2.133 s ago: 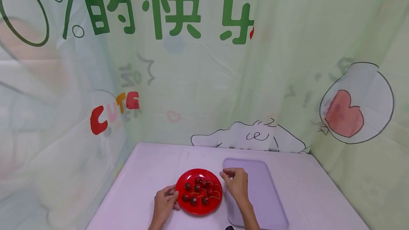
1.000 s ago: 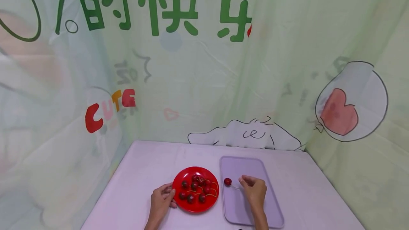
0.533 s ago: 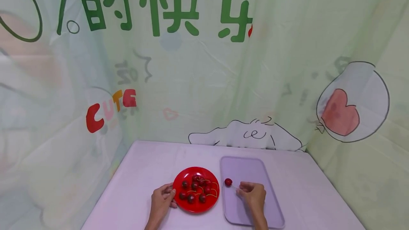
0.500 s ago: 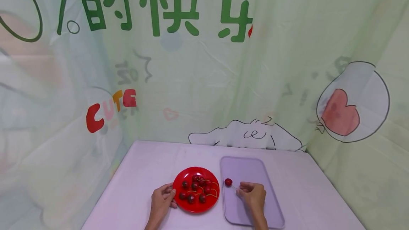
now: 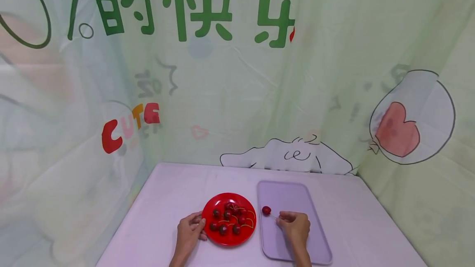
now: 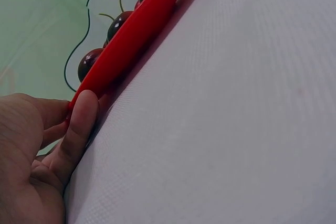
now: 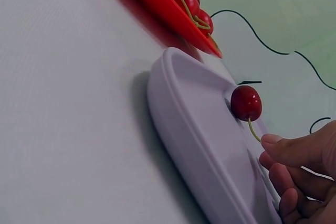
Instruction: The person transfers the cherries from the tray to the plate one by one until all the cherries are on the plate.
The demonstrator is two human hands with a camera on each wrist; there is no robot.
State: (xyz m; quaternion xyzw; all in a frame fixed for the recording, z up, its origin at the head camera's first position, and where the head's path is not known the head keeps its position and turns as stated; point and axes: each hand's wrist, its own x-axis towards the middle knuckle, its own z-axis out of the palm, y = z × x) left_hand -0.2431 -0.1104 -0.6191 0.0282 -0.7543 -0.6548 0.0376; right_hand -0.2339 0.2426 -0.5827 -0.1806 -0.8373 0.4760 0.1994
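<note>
A red plate (image 5: pixel 229 240) heaped with several dark red cherries (image 5: pixel 223 230) sits on the table, its left rim held between the thumb and fingers of my left hand (image 5: pixel 188 234). In the left wrist view the fingers (image 6: pixel 79 119) meet the plate's edge. One cherry (image 7: pixel 246 103) rests at the left side of the lilac tray (image 5: pixel 282 246), its stem pointing right. My right hand (image 5: pixel 296 226), over the tray, pinches the stem's end between thumb and fingertip; the other fingers are curled.
The tray's raised rim (image 7: pixel 184 103) stands close to the plate's right side. A white table (image 5: pixel 163 193) carries both. Printed curtains (image 5: pixel 222 94) enclose the table at the back and sides.
My right hand moved from beside the plate to over the tray, where a cherry now lies. Its fingers then dropped to the cherry's stem. The left hand stays on the plate.
</note>
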